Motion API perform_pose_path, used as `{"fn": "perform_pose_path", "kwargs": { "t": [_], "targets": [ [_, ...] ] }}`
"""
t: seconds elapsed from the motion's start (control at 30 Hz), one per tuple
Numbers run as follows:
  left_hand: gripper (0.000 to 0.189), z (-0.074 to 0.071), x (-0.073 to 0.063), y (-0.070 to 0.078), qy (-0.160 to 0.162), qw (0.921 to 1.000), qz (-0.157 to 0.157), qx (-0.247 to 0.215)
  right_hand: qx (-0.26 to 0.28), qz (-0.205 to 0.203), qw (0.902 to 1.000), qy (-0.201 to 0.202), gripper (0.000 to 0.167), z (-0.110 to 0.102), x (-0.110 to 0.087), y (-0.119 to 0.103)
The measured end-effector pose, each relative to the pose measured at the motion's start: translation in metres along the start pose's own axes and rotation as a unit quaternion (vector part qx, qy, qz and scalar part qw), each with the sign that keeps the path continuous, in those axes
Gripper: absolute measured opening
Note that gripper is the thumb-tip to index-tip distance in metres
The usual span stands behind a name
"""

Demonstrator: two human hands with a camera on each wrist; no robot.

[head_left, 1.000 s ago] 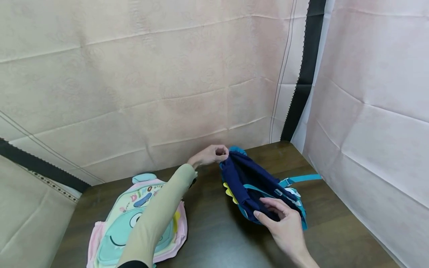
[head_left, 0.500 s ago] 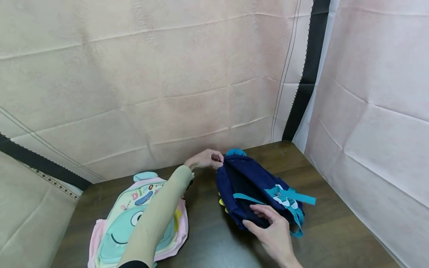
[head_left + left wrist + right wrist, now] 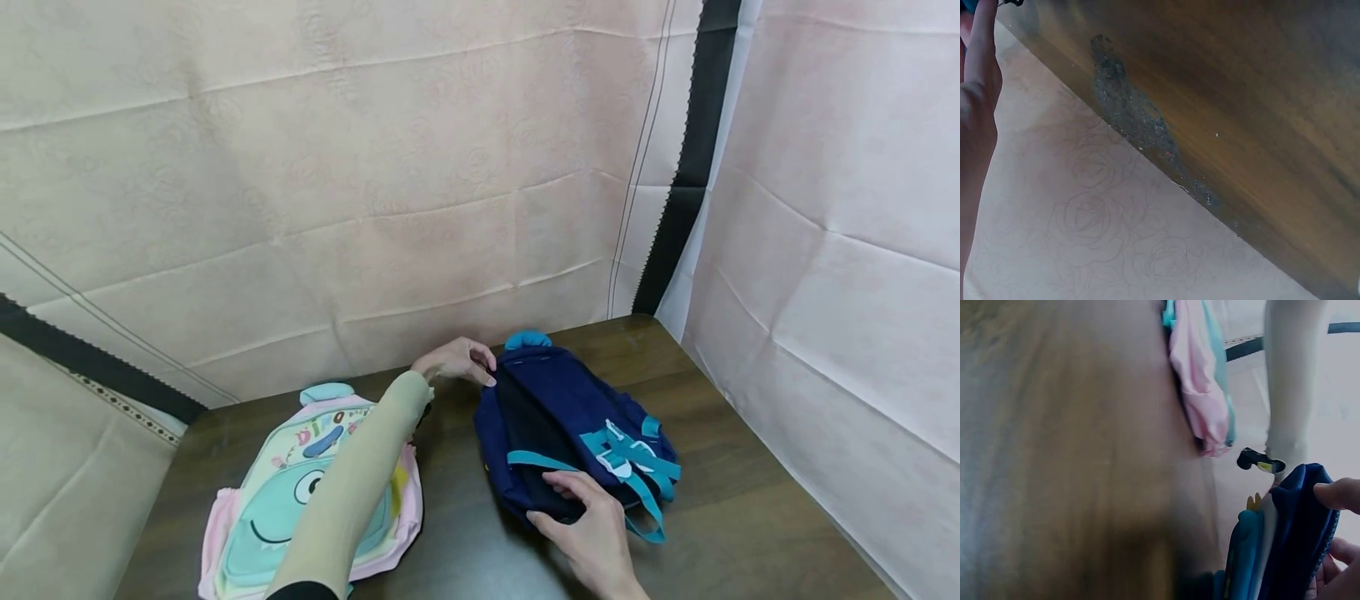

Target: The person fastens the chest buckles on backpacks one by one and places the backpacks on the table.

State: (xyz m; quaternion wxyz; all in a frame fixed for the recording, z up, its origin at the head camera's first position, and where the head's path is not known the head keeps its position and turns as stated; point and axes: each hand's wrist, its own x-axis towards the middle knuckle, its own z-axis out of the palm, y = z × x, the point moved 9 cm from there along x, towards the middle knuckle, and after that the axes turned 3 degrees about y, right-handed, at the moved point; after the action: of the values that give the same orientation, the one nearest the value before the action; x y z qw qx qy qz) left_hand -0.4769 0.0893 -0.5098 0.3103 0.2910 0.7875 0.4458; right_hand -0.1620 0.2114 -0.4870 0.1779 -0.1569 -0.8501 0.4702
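A navy blue backpack (image 3: 551, 392) with turquoise straps lies on the table, strap side up, its main opening gaping along the left. Near its top, my left hand (image 3: 453, 360) has curled fingers at the opening's upper left edge and appears to pinch it; the fingertips are partly hidden. My right hand (image 3: 592, 529) holds the lower edge of the opening. In the right wrist view its thumb (image 3: 1341, 494) presses the navy fabric (image 3: 1300, 512), with fingers on the other side. A pink and mint backpack (image 3: 270, 521) with a cartoon face lies at the left, partly behind my left forearm.
The brown wooden table (image 3: 457, 500) runs back to a pale fabric wall (image 3: 420, 208). Another fabric wall (image 3: 840, 275) borders its right side. Loose turquoise straps (image 3: 637, 467) lie across the navy backpack's lower right.
The navy backpack has turned and settled flatter, its strap side now facing up more. My right hand has moved left with its lower edge; my left hand has shifted slightly left and down.
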Motion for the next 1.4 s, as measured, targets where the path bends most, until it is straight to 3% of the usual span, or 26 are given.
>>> {"fn": "perform_pose_path", "kwargs": {
  "t": [0.23, 0.43, 0.63, 0.8, 1.0, 1.27, 1.4],
  "targets": [
    [0.021, 0.003, 0.002, -0.002, 0.011, 0.9999, 0.004, 0.012, -0.034, -0.025, 0.999, -0.014, 0.048, 0.012, -0.004, 0.005],
    [0.02, 0.004, 0.002, -0.014, 0.02, 0.9993, -0.01, 0.029, -0.048, -0.05, 0.9974, -0.022, 0.047, 0.02, -0.006, 0.009],
    [0.021, 0.003, 0.004, -0.02, 0.02, 0.9992, -0.011, 0.032, -0.026, -0.083, 0.9962, -0.011, 0.044, 0.016, -0.009, 0.004],
    [0.022, 0.004, 0.001, -0.022, 0.023, 0.999, -0.015, 0.035, -0.017, -0.127, 0.9908, 0.043, 0.046, -0.004, -0.007, -0.004],
    [0.021, 0.004, 0.0, -0.029, 0.029, 0.9987, -0.023, 0.036, -0.022, -0.143, 0.9847, 0.097, 0.049, -0.035, 0.001, -0.005],
    [0.02, 0.004, 0.001, -0.04, 0.041, 0.9983, -0.042, 0.0, -0.058, -0.098, 0.9853, 0.127, 0.057, -0.075, 0.025, 0.016],
    [0.02, 0.003, 0.0, -0.039, 0.048, 0.9981, -0.039, 0.008, -0.064, -0.064, 0.9875, 0.129, 0.062, -0.09, 0.04, 0.035]
  ]
}}
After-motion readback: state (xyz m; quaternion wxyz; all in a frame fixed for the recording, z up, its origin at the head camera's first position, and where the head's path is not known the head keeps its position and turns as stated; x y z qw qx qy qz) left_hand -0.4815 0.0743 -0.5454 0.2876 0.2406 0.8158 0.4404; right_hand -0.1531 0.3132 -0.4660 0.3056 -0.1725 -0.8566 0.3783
